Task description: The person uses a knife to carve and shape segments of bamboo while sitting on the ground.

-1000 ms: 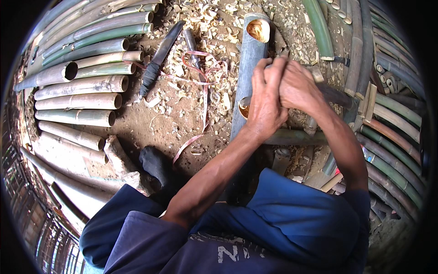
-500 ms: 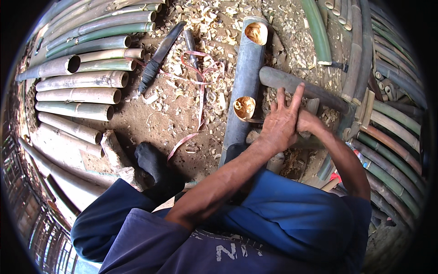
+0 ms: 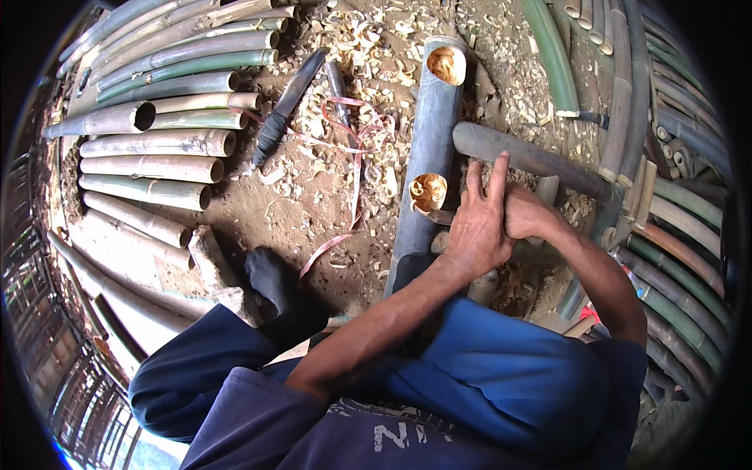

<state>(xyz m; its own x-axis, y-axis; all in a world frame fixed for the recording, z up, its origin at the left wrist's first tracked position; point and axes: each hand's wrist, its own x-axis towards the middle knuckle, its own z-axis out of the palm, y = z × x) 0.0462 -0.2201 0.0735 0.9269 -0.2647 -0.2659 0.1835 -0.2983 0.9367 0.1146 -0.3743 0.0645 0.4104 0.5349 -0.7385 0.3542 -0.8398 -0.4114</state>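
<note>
A thick dark grey bamboo pole (image 3: 427,129) lies lengthwise in front of me, with two oval openings cut in it. The upper opening (image 3: 446,65) and the lower opening (image 3: 428,193) show pale curled fibres. At the lower opening's near edge, a narrow bladed tool (image 3: 441,217) comes out from beneath my left hand (image 3: 479,227). Two fingers of that hand stretch forward, while the others bend down around the tool. My right hand (image 3: 523,210) is closed just to the right, apparently on the tool's handle, which it hides. My dark-socked foot (image 3: 411,270) rests against the pole.
A shorter bamboo piece (image 3: 533,157) juts rightward from beside the pole. To the left lie a large knife (image 3: 290,106) with a wrapped handle, another slim tool (image 3: 338,90) and a pink ribbon (image 3: 358,188). Cut bamboo lengths (image 3: 157,142) line both sides; shavings (image 3: 376,39) litter the ground.
My left hand has tilted left, its outstretched fingers nearer the pole. The blade stays by the lower opening, where a shaving now sticks out more. The whole view has shifted slightly.
</note>
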